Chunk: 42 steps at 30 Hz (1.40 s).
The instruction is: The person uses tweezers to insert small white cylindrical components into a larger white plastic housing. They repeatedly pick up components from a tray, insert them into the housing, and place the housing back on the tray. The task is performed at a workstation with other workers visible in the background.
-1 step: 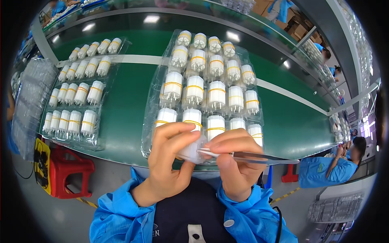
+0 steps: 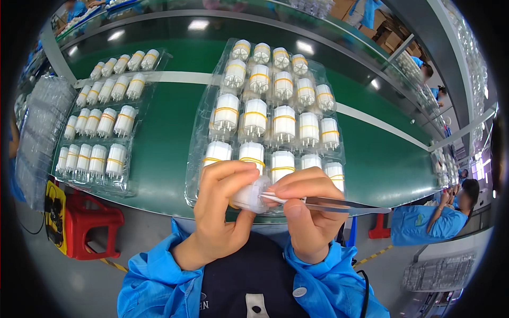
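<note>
My left hand (image 2: 222,204) is closed around a white translucent cylindrical part (image 2: 251,196), held tilted above the table's near edge. From the right, my right hand (image 2: 313,204) pinches a pair of metal tweezers (image 2: 344,206) whose flat back end sticks out past my fingers. Their pale tips meet the end face of the white part; what they grip there is too small to make out. Just beyond my hands lies a clear plastic tray (image 2: 194,159) with rows of white cylinders (image 2: 255,117), each with a yellow band and metal pins.
On the left, a second clear tray (image 2: 139,114) carries similar banded cylinders. Stacked clear trays (image 2: 45,127) stand past it. A red stool (image 2: 93,225) is below the green table (image 2: 164,132). At the right a person in blue (image 2: 429,222) sits working.
The white part in my left hand has turned very slightly, and the tweezers have shifted a touch. The trays have not moved.
</note>
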Motion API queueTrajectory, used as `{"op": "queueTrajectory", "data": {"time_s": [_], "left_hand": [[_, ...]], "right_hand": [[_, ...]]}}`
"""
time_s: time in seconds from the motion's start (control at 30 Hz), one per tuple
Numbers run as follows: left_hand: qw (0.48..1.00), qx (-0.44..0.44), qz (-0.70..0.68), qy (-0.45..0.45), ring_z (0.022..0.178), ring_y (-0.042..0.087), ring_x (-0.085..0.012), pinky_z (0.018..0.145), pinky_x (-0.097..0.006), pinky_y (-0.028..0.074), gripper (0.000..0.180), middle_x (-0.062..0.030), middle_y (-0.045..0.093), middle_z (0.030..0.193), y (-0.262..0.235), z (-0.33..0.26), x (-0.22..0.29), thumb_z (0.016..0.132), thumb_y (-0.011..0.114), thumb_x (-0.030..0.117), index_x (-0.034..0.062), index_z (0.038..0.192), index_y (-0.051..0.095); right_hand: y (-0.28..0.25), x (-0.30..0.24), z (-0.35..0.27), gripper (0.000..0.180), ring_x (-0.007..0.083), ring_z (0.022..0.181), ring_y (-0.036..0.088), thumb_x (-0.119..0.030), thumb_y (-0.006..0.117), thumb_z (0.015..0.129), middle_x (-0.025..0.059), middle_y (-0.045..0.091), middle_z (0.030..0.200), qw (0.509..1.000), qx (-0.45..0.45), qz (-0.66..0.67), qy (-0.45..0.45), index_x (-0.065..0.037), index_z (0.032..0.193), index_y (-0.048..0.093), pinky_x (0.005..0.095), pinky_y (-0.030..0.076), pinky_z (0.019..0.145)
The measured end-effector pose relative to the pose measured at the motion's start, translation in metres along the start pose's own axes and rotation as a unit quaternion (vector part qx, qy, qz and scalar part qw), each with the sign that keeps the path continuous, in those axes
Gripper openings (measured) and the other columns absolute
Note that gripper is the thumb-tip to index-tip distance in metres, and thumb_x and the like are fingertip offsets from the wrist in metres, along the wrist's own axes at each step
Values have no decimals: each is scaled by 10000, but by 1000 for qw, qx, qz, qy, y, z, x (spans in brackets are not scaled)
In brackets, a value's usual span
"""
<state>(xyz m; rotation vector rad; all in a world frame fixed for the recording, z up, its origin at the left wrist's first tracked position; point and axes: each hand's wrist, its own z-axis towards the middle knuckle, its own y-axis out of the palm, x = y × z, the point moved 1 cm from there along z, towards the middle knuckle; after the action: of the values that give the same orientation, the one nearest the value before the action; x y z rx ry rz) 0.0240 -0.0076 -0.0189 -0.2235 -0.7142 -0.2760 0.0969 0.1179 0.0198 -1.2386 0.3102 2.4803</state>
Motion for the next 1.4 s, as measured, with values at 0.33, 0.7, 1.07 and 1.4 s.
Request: {"op": "queueTrajectory", "data": {"time_s": [0.33,0.7,1.07,1.4], "left_hand": [[999,24,34,1,942,568,-327,816,-374,469,551,-174,591,1067,3,-4,0,597,659,-155,-14,1127,607],[999,30,38,9,923,559,-317,800,-374,465,553,-166,590,1058,4,-5,-3,597,648,-162,-13,1128,609],[995,-9,87,39,941,565,-320,795,-369,471,575,-166,586,1070,0,-2,-5,589,635,-150,-16,1147,621],[992,-66,-95,-58,993,577,-267,855,-321,471,516,-180,545,1123,-5,3,3,701,651,-134,-45,1204,576]], "right_hand": [[1,3,0,112,208,793,648,-3,683,837,169,686,884,1000,4,-5,13,42,939,676,280,504,683],[1,3,0,97,212,793,649,13,686,836,157,684,869,1000,-2,-3,30,52,923,671,286,510,684],[-4,-5,15,125,234,768,656,24,710,783,142,686,863,987,-89,-130,-42,27,907,699,302,520,658],[-13,-2,19,154,254,783,668,-18,738,772,141,690,898,992,-82,-64,-78,2,923,719,309,527,660]]}}
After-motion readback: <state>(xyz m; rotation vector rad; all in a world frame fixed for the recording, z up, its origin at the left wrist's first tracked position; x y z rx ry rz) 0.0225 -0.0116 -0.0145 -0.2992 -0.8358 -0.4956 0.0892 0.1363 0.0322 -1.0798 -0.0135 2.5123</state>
